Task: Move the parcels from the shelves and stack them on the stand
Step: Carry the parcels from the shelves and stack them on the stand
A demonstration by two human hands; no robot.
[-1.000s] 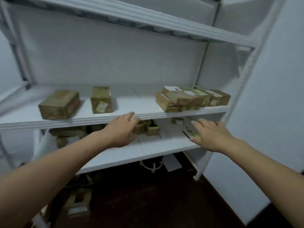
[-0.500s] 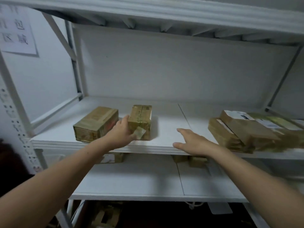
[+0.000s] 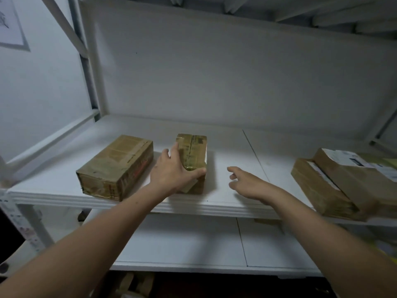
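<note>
Parcels wait on the middle shelf (image 3: 236,151), and the small parcel (image 3: 194,155) is the one being taken. Half a second ago the left hand (image 3: 171,173) only touched its near left corner. Now that hand clamps the box, fingers laid along its left side and thumb hooked across its near right corner. The right hand (image 3: 245,181), which had lain flat on the shelf edge, has lifted and drifted toward the small parcel. It hovers just right of it with fingers loosely apart, holding nothing.

My reading is that the grasp is nearly set and the lift has not begun, since the small parcel sits flat on the shelf. The right hand looks ready to steady its far side.

Left of the small parcel, close beside it, lies a larger parcel (image 3: 116,166). Well to its right a pile of parcels (image 3: 335,181) leans in overlapping layers. Below the small parcel, the lower shelf (image 3: 182,244) shows mostly white board. The stand is out of view, so most of the job remains.
</note>
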